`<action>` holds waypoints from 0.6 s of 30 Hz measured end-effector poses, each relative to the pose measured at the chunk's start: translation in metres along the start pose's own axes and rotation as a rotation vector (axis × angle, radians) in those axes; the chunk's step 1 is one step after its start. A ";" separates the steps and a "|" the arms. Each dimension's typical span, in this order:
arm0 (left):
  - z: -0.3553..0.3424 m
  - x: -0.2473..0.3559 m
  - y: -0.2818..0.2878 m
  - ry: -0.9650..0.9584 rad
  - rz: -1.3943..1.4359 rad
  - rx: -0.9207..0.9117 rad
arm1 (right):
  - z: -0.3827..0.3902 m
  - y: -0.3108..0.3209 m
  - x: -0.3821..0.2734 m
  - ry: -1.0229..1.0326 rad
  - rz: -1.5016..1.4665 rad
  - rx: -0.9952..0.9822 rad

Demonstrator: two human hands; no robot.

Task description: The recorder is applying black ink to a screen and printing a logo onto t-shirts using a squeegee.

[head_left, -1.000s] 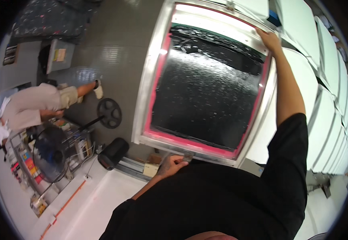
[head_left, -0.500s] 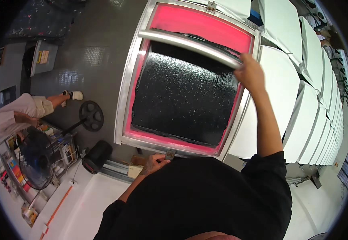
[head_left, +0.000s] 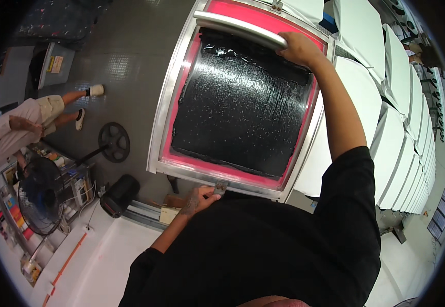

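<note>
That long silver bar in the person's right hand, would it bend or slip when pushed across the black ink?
The silver bar looks like rigid metal, so probably stiff. The right hand grips one end only, suggesting it is fairly light. The glossy black ink probably lets it glide.

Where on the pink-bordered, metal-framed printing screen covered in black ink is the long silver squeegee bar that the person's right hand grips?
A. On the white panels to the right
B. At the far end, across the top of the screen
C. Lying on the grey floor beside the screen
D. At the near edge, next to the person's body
B: the right hand grips the long silver squeegee bar lying across the far end of the pink-bordered, metal-framed printing screen, above the black ink.
</note>
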State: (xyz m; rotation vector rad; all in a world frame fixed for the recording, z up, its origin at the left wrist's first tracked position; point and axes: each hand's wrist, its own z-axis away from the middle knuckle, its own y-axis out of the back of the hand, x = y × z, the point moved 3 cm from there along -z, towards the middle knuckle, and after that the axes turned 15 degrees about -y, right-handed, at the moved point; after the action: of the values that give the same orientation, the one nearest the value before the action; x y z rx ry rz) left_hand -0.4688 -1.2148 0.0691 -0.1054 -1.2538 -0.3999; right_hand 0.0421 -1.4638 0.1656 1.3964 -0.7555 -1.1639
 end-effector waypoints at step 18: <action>-0.009 0.014 0.006 0.033 -0.008 -0.052 | 0.361 -0.071 -0.196 -0.130 0.069 -0.158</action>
State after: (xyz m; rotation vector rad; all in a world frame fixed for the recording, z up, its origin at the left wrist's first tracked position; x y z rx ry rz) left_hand -0.4547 -1.2155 0.0803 -0.1372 -1.2121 -0.4395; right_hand -0.3681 -1.3922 0.1770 1.1645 -0.7789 -1.2412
